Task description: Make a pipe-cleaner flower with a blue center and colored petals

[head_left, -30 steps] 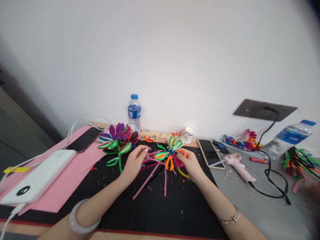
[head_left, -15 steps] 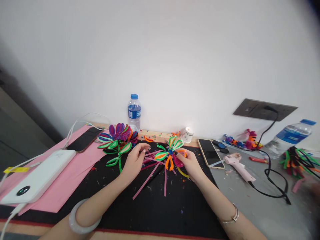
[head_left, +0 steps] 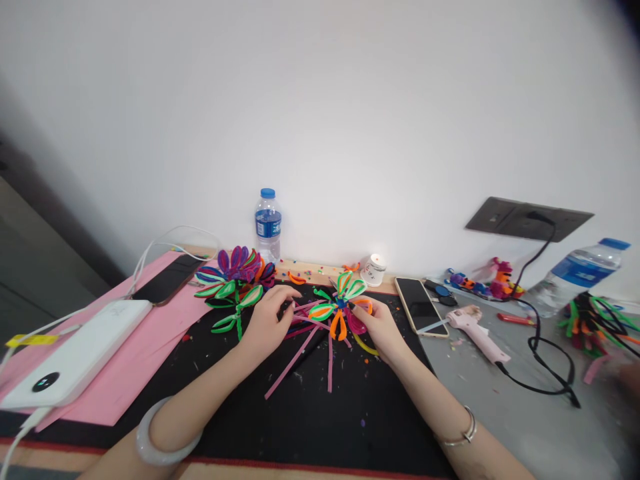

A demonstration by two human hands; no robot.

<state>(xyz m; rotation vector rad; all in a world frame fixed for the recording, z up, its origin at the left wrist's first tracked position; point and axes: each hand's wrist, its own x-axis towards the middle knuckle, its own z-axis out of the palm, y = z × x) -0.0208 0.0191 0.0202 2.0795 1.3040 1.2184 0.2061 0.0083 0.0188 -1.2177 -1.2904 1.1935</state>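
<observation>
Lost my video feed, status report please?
Left hand pinching pink pipe cleaners. Right hand holding the pipe-cleaner flower. Finished flowers lie beside the left hand.

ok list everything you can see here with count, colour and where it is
pipe cleaner flower: 1, green and orange, mat centre, between both hands
pink pipe cleaners: several, loose on the mat under the flower
finished flowers: a cluster, purple, green, orange, left of the hands
black mat: 1, under the work
pink sheet: 1, left side
power bank: 1, white, on the pink sheet
phones: 2, dark screens, one right of the mat, one far left
water bottles: 2, clear with blue caps, by the wall and far right
glue gun: 1, pink, right of the mat
left hand: on the pink pipe cleaners
right hand: at the flower
</observation>
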